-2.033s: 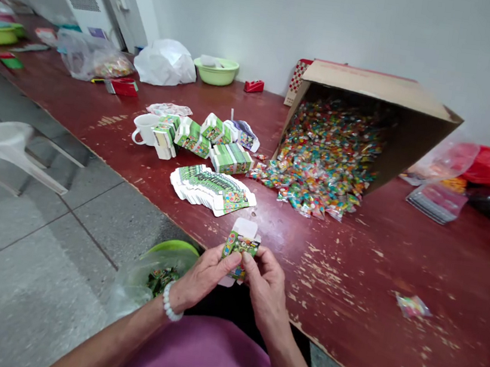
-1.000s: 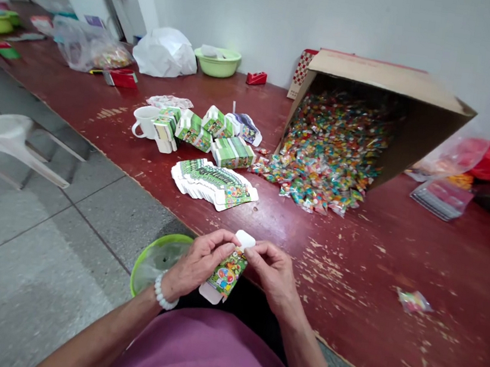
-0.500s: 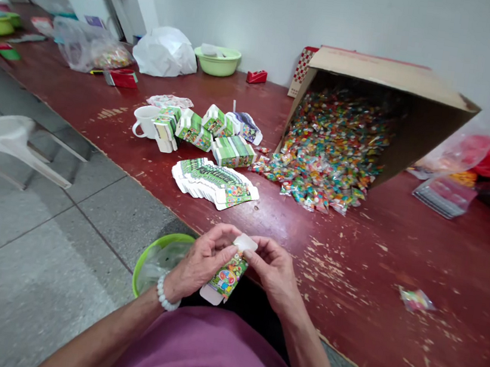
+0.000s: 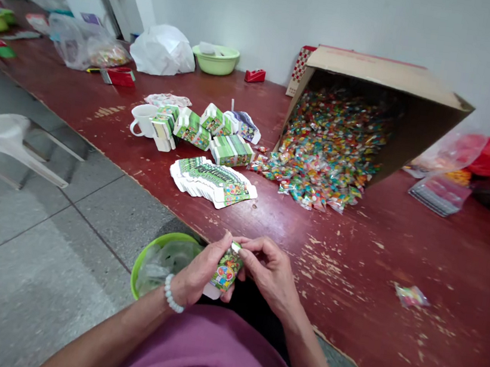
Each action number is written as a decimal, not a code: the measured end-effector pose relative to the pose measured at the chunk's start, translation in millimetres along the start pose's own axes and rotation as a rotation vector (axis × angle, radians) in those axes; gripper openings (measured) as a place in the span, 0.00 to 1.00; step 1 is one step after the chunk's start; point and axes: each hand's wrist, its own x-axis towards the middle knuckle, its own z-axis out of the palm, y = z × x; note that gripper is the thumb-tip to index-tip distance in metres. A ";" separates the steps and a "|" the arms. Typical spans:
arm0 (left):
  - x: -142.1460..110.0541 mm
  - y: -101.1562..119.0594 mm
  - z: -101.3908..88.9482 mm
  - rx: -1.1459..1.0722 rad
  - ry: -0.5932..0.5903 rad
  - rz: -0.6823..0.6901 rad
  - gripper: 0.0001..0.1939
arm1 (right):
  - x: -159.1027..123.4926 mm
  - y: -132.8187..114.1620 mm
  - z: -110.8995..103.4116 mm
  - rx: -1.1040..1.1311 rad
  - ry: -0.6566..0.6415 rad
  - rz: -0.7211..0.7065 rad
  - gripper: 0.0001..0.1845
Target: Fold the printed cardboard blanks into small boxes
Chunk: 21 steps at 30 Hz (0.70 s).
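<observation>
Between my hands, just off the table's front edge, is a small green printed carton (image 4: pixel 227 270). My left hand (image 4: pixel 203 271) wraps round its side, with fingertips showing beneath it. My right hand (image 4: pixel 270 271) pinches the top end, where the white flap is mostly folded down. A white flap sticks out at the carton's lower end. Ahead on the table lies a fanned stack of flat green cartons (image 4: pixel 213 180). Behind it are several banded bundles of cartons (image 4: pixel 231 150). Small wrapped candies (image 4: pixel 324 164) spill from a cardboard box (image 4: pixel 385 75) tipped on its side.
A green basin (image 4: pixel 139 263) with a plastic bag stands below the table edge at left. One candy packet (image 4: pixel 411 296) lies on the red table (image 4: pixel 351 270) at right. A white mug (image 4: pixel 144 120) sits beside the bundles. A white plastic stool (image 4: pixel 11 141) stands on the floor.
The carton's top flap, upright before, is now mostly folded down under my right fingers. My left hand has shifted further round the carton, its fingers now showing underneath.
</observation>
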 end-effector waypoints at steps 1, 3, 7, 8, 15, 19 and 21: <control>0.0 -0.1 0.9 0.029 0.004 0.010 0.31 | 0.4 -1.1 -0.7 -0.014 -0.014 0.013 0.09; -0.9 0.8 3.5 0.081 0.014 0.023 0.33 | 1.9 -3.5 -1.0 -0.054 -0.035 0.023 0.10; -4.1 4.7 7.5 0.192 0.025 0.051 0.35 | 6.3 -4.6 2.2 0.041 -0.025 0.091 0.13; -4.7 5.6 7.6 0.220 0.027 0.059 0.36 | 7.2 -3.4 3.3 0.105 -0.030 0.120 0.14; -5.5 6.3 -0.1 0.296 0.020 0.063 0.35 | 5.9 2.3 3.8 0.209 -0.053 0.119 0.12; -3.9 5.8 -1.7 0.268 0.014 0.074 0.34 | 1.8 -1.8 -2.4 0.121 -0.149 0.016 0.10; -2.2 5.4 -1.0 0.278 0.022 0.062 0.34 | -1.1 -1.4 -2.9 0.003 -0.147 -0.077 0.08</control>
